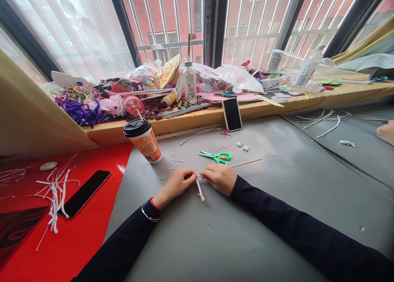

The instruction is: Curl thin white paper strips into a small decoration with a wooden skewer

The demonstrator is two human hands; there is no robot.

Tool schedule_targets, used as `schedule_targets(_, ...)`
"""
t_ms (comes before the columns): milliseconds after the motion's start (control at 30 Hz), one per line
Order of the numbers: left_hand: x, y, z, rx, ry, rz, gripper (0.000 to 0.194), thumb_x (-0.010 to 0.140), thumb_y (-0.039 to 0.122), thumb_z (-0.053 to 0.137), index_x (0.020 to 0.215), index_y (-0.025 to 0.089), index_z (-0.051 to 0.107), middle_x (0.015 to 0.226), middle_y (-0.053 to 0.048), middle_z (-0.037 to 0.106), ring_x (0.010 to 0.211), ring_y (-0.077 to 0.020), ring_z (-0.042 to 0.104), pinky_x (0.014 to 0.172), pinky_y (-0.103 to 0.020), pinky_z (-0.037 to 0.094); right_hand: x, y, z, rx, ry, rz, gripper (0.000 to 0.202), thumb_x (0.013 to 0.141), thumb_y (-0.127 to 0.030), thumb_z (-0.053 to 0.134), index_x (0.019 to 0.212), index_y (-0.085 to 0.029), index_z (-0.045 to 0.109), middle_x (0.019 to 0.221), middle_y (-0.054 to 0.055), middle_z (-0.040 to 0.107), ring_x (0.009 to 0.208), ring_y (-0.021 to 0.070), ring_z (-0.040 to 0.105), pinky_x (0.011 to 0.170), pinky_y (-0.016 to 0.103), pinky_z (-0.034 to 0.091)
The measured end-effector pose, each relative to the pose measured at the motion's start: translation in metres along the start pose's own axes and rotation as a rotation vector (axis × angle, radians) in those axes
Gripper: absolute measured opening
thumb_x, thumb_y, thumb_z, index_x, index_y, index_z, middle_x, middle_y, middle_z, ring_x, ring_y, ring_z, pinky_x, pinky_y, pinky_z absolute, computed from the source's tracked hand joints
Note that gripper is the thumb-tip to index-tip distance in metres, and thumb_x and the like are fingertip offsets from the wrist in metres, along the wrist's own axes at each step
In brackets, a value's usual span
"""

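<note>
My left hand [181, 181] is closed in a pinch on a short white cord [200, 189], whose frayed end hangs down over the grey table mat. Close against it, my right hand [220, 177] is closed around a thin wooden stick [246, 163]. The stick runs out to the right behind the hand, and its other end seems to reach the cord between my fingertips. Just beyond my right hand lie green-handled scissors [215, 155]. Small white cord scraps [177, 162] are scattered past my left hand.
A lidded paper cup [143, 142] stands at the left, and a phone [232, 114] leans on the crowded windowsill [200, 118]. White knotted pieces [242, 145] lie behind the scissors. Left, a dark phone [88, 191] and white strips [57, 191] lie on red. Another person's hand [386, 132] shows at right.
</note>
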State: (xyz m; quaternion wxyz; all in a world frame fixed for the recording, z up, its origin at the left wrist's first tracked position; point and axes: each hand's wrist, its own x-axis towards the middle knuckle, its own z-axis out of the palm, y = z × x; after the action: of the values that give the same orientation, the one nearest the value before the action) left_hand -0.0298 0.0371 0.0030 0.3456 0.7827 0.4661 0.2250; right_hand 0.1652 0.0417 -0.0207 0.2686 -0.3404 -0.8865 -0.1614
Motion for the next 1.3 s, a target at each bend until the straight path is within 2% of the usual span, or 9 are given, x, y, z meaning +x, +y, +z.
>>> schedule_targets(400,0.0003,-0.0015,-0.0031,-0.054,-0.056,-0.025,0.03,0.083,0.039,0.043,0.071,0.015,0.057,0.048,0.004,0.048,0.049,-0.009,0.042,0.052,-0.02,0.033,-0.0006,-0.0007,-0.0025,0.071,0.049,0.011,0.022,0.09,-0.026,0.044,0.087,-0.022,0.065,0.071,0.0,0.06,0.068,0.0104,0.05,0.06,0.024,0.03)
schedule_targets(700,-0.0005,0.0002,-0.0028,-0.052,-0.057,-0.027,0.031,0.083,0.041,0.043,0.071,0.015,0.057,0.049,0.004,0.048,0.049,-0.0092,0.042,0.051,-0.02,0.032,0.0001,-0.0016,-0.0041,0.076,0.021,0.029,0.023,0.09,-0.028,0.043,0.091,-0.021,0.064,0.077,0.002,0.06,0.071,0.011,0.049,0.061,0.025,0.032)
schedule_targets(1300,0.0008,-0.0002,-0.002,-0.078,-0.068,-0.041,0.031,0.081,0.042,0.045,0.074,0.015,0.059,0.051,0.004,0.047,0.048,-0.0087,0.043,0.049,-0.02,0.033,0.0007,-0.0015,-0.0049,0.061,0.037,0.019,0.022,0.09,-0.028,0.043,0.084,-0.02,0.063,0.075,0.002,0.059,0.07,0.0117,0.048,0.061,0.026,0.031)
